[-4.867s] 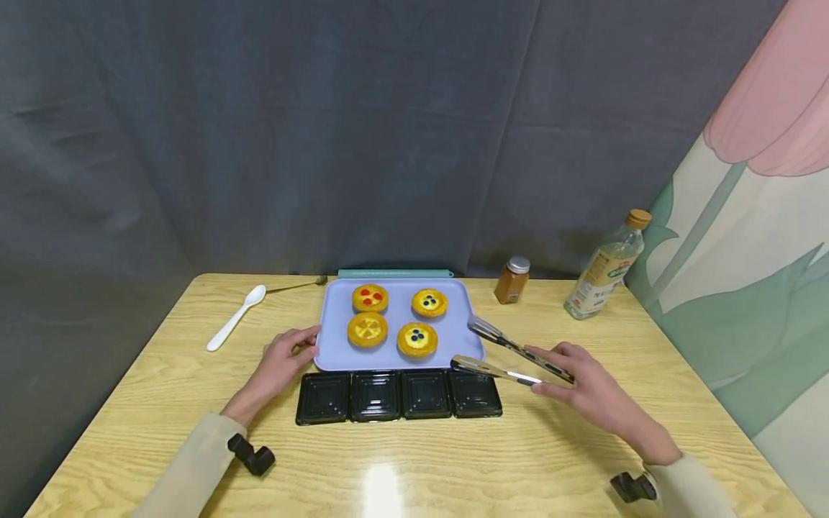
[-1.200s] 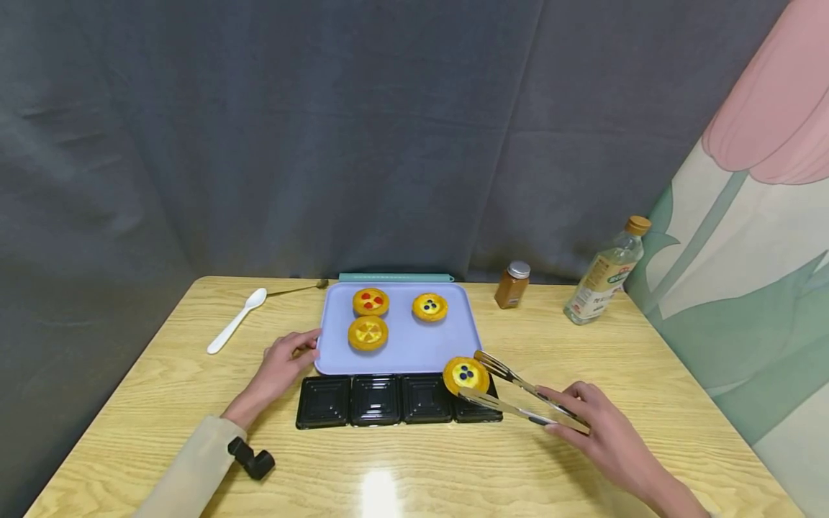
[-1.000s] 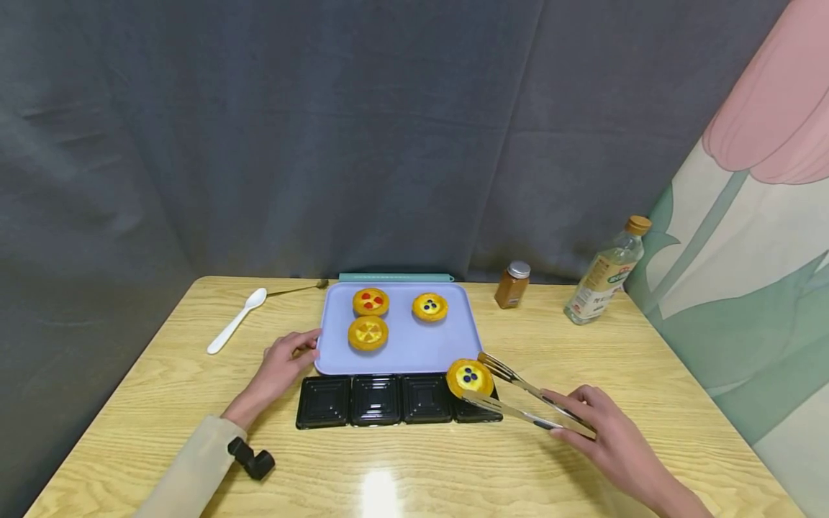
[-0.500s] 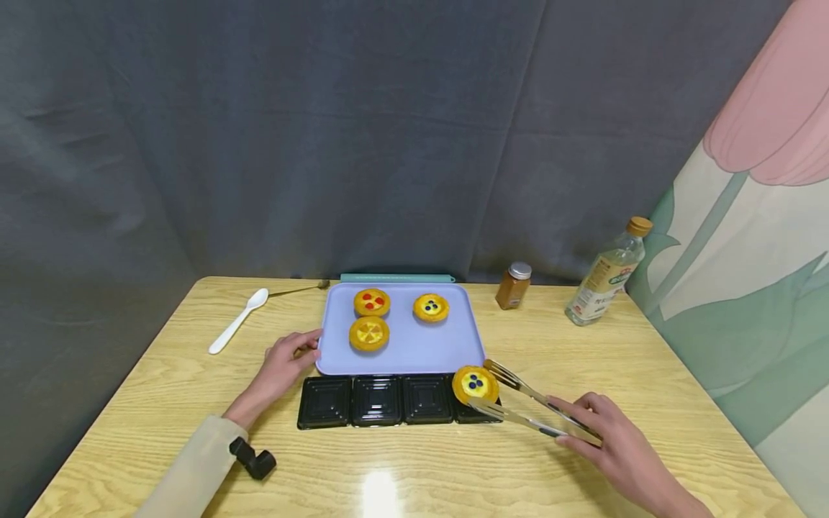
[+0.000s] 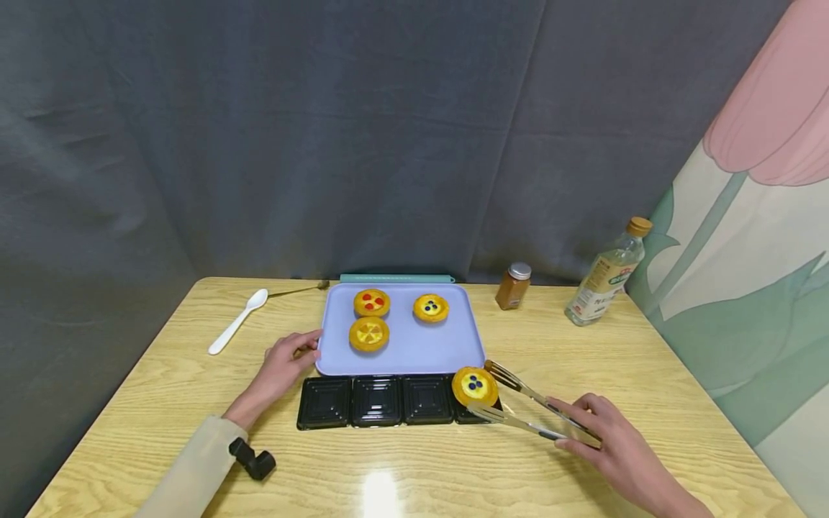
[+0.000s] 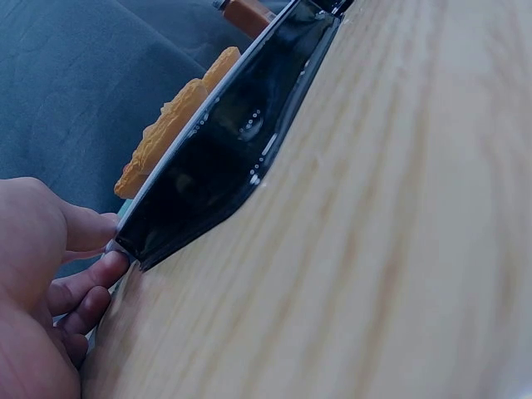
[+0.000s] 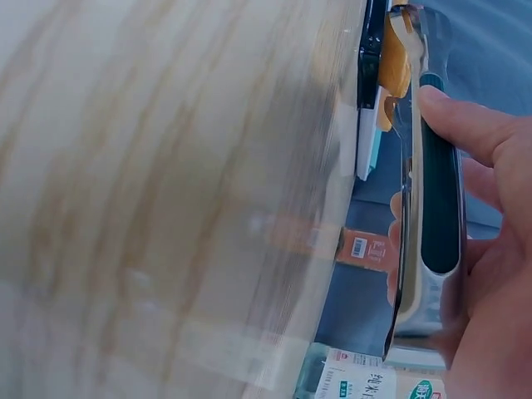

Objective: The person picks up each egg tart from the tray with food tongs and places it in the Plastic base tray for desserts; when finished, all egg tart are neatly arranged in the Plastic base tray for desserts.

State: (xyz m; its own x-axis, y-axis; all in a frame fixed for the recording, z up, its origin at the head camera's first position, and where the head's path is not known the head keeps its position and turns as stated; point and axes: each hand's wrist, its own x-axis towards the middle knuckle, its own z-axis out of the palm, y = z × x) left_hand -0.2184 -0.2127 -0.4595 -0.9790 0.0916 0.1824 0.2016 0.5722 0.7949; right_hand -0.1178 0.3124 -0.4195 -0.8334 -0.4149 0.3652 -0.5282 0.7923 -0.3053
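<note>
- Head view: the person's left hand [image 5: 283, 368] pinches the left rim of a pale lilac rectangular tray [image 5: 421, 349], thumb and fingers close together.
- The right hand [image 5: 612, 442] grips silver metal tongs [image 5: 514, 421], whose tips stand spread about a round golden tart with blueberries on a yellow filling [image 5: 476, 386].
- That tart is at the rightmost compartment of a glossy black plastic four-square container [image 5: 376, 403], just in front of the tray; whether it rests there or is held above, I cannot tell.
- On the tray are a red-topped tart [image 5: 372, 302], a tart with orange wedges [image 5: 369, 334] and a second blueberry tart [image 5: 430, 308].
- Beyond stand a small brown jar with a silver lid [image 5: 514, 288] and a clear labelled bottle with an orange-brown cap [image 5: 605, 277]; a white plastic spoon [image 5: 238, 321] lies left.
- Left wrist view: curled fingers meet the thumb at the tray's corner, beside the container's end.
- Right wrist view: the thumb lies along the tongs' dark handle inlay, fingers wrapped behind.
</note>
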